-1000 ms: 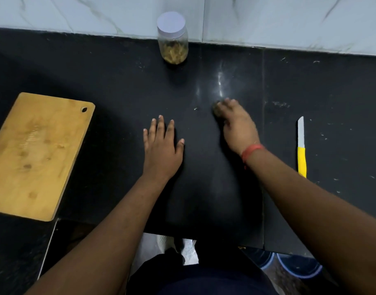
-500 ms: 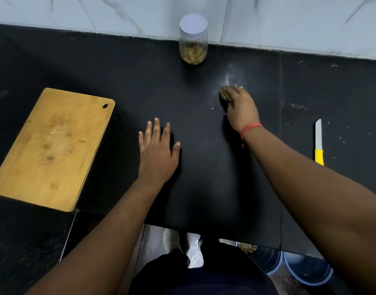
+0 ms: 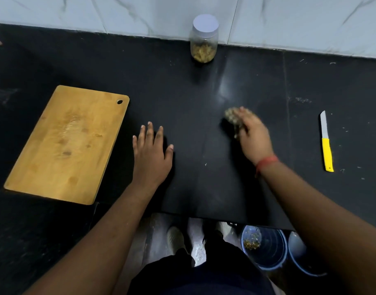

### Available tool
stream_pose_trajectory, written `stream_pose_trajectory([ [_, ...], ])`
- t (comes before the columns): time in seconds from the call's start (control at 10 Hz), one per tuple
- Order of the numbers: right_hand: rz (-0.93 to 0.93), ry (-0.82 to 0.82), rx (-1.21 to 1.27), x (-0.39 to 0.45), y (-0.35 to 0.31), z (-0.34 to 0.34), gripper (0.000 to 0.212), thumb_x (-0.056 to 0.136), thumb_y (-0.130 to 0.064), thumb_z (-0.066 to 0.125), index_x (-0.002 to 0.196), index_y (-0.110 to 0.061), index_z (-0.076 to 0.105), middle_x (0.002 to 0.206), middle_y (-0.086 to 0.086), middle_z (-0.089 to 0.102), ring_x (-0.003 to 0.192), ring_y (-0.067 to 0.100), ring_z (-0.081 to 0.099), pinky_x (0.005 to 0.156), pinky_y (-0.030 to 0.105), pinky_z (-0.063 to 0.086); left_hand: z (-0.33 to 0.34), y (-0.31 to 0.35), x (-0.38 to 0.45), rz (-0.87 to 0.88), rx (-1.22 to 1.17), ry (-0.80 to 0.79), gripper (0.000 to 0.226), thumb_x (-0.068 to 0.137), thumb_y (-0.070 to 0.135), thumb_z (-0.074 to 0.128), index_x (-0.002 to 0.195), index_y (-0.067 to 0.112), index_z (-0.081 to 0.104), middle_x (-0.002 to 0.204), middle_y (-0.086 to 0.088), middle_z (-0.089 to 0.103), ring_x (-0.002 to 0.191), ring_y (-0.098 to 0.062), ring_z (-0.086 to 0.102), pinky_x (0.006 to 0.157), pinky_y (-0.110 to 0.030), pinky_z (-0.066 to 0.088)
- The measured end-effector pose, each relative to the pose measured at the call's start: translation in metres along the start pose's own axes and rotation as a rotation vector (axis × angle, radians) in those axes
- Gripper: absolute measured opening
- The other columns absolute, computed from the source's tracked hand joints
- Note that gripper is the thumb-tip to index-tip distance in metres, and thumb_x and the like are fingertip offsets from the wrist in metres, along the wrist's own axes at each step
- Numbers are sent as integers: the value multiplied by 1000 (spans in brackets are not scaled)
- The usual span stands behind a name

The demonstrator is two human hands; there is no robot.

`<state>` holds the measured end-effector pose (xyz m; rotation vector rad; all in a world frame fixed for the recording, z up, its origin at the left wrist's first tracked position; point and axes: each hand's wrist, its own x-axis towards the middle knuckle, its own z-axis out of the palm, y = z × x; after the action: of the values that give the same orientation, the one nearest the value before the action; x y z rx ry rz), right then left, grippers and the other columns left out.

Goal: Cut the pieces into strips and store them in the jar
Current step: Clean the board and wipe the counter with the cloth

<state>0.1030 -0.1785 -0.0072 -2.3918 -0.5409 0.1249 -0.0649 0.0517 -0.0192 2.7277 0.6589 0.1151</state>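
right hand (image 3: pixel 252 136) curled round a blurred clump of scraps (image 3: pixel 231 117), looking light, loose, crumbly; best cupped from underneath; left hand (image 3: pixel 152 155) flat, fingers straight, holding nothing

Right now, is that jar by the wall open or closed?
Closed. The jar stands upright against the wall with its pale lid on top, and yellowish pieces fill roughly its lower half.

The counter (image 3: pixel 182 103) is black, polished stone, glossy near the jar (image 3: pixel 204 39), which is clear, plastic or glass I cannot tell, with a matt pale lid. Left of the jar lies a smooth, stained wooden board (image 3: pixel 67 145); right of it a knife (image 3: pixel 326 141), metal blade, glossy yellow plastic handle
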Motion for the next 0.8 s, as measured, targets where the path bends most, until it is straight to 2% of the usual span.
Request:
stream_pose_trajectory([
  [0.1,95,4,-159,26,1,8,63,83,8,47,142,-14,50,153,10,39,144,25,30,119,26,20,-3,-4,-8,7,-8,-4,61,103,39,43,157,13,28,167,-14,11,155,-29,0,125,-51,1],
  [0.2,-118,-84,-251,-5,-21,35,71,76,8,47,143,-14,49,150,12,42,141,31,35,120,29,19,-4,-13,-18,16,-17,0,61,104,39,43,157,13,28,168,-13,11,156,-28,0,125,-50,0],
  [0.3,-273,-173,-221,-72,-45,53,65,81,-4,33,142,-16,51,149,9,46,141,28,37,120,31,21,-4,-25,-26,13,-28,2,61,103,38,44,157,12,29,167,-14,12,155,-29,1,125,-51,1],
  [0.4,-374,-284,-126,-143,-65,63,55,90,-6,32,139,-16,55,148,8,47,142,24,36,120,28,21,-3,-34,-32,11,-32,-6,61,103,38,44,156,12,30,167,-15,13,155,-29,2,125,-51,1],
  [0.5,-419,-340,-35,-174,-69,55,54,89,1,40,136,-19,58,147,1,48,143,16,35,119,27,24,-2,-37,-40,30,-47,-4,60,103,37,46,156,11,31,167,-16,15,155,-30,4,125,-52,2],
  [0.6,-240,-158,-55,-146,-47,37,66,76,7,38,136,-15,58,148,3,47,142,16,36,119,27,22,0,-38,-44,51,-51,-5,60,103,37,46,156,12,31,167,-15,14,155,-30,3,125,-51,1],
  [0.7,26,-10,-168,-105,-29,27,67,78,13,48,140,-14,52,152,7,42,143,23,34,119,26,21,-2,-37,-48,56,-49,-11,60,104,39,43,156,13,29,167,-15,13,155,-29,1,125,-51,0],
  [0.8,-27,-31,-253,-110,-45,46,66,79,9,47,141,-13,51,150,11,43,141,30,36,118,27,20,-3,-38,-50,61,-52,-5,60,104,38,43,157,13,29,167,-15,12,155,-29,2,125,-51,0],
])
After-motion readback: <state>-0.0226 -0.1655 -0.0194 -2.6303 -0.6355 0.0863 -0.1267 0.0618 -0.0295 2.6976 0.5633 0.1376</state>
